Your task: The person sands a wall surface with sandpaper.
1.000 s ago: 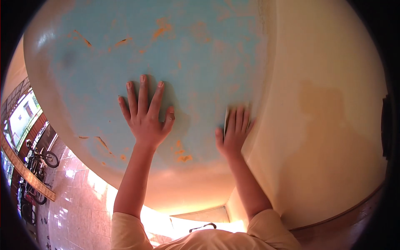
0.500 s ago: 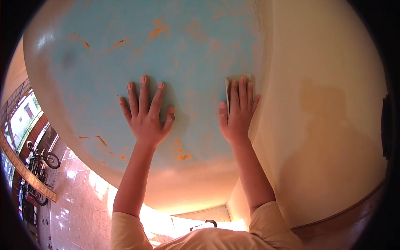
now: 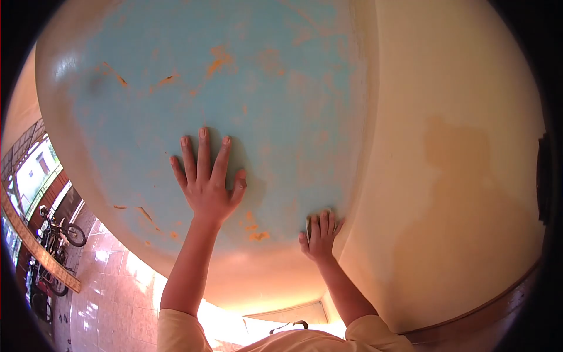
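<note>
My left hand [image 3: 210, 190] lies flat on the worn blue-green wall [image 3: 281, 129], its fingers spread and nothing in it. Low on the same wall, near the corner, my right hand [image 3: 321, 239] presses a folded piece of sandpaper [image 3: 308, 226] against the surface. Most of the sandpaper is hidden under the fingers; only its edge shows. Orange patches [image 3: 220, 61] and thin cracks [image 3: 143, 216] mark the blue-green paint around my left hand.
A cream wall [image 3: 404, 176] meets the blue-green one at a corner on the right and carries my shadow. To the lower left are a tiled floor [image 3: 111, 281], parked motorcycles [image 3: 56, 246] and a railing. A pale band runs below the blue-green paint.
My right hand has slid a long way down the wall with the sandpaper. My left hand stays at the same spot on the wall, while the view has shifted slightly.
</note>
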Tool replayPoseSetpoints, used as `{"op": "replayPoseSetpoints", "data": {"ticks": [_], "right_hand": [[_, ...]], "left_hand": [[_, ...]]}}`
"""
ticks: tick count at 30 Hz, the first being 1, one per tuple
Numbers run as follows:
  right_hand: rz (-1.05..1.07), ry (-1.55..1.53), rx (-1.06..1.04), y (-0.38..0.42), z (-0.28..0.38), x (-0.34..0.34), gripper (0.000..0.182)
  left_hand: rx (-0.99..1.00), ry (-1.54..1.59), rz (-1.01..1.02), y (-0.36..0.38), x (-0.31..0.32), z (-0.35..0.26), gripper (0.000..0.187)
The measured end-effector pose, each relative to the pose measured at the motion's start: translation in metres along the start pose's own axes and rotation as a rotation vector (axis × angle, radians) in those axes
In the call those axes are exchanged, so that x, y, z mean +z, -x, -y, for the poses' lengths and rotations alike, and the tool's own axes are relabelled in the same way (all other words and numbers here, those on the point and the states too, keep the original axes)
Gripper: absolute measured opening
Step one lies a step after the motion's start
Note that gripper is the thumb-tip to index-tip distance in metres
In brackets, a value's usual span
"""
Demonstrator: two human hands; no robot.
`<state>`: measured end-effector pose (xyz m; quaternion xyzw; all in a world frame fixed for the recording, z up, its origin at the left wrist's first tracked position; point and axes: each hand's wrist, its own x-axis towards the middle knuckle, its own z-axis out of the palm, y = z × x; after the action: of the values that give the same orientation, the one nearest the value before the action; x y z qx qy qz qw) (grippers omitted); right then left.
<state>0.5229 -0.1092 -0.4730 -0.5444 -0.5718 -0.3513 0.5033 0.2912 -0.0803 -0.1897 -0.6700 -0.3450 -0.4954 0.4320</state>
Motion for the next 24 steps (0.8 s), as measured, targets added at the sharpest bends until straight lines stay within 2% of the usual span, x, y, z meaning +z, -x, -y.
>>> {"op": "replayPoseSetpoints", "data": {"ticks": [2, 7, 11, 15, 20, 22, 24], "right_hand": [[0.06, 0.051, -0.054, -0.078, 0.006, -0.025, 0.064], [-0.153, 0.025, -0.074, -0.266, 0.027, -0.065, 0.062], [-0.219, 0.011, -0.076, -0.315, 0.043, -0.079, 0.061], [-0.176, 0.002, -0.024, -0.237, 0.03, -0.057, 0.06], [-0.068, 0.004, 0.002, -0.031, 0.0, -0.007, 0.06], [-0.018, 0.039, -0.005, 0.012, -0.006, -0.007, 0.063], [0.022, 0.072, -0.017, 0.008, -0.007, -0.004, 0.067]], "left_hand": [[-0.01, 0.004, 0.022, 0.002, -0.001, -0.001, 0.055], [-0.001, 0.006, 0.013, 0.001, -0.001, -0.001, 0.056], [-0.008, 0.003, 0.034, -0.001, -0.004, -0.002, 0.056], [0.01, 0.015, 0.002, -0.002, -0.003, -0.002, 0.056], [0.008, -0.001, 0.006, 0.001, -0.001, -0.004, 0.056], [0.003, 0.002, 0.015, 0.002, -0.002, -0.005, 0.057], [0.0, 0.0, 0.014, 0.0, -0.001, -0.003, 0.057]]}}
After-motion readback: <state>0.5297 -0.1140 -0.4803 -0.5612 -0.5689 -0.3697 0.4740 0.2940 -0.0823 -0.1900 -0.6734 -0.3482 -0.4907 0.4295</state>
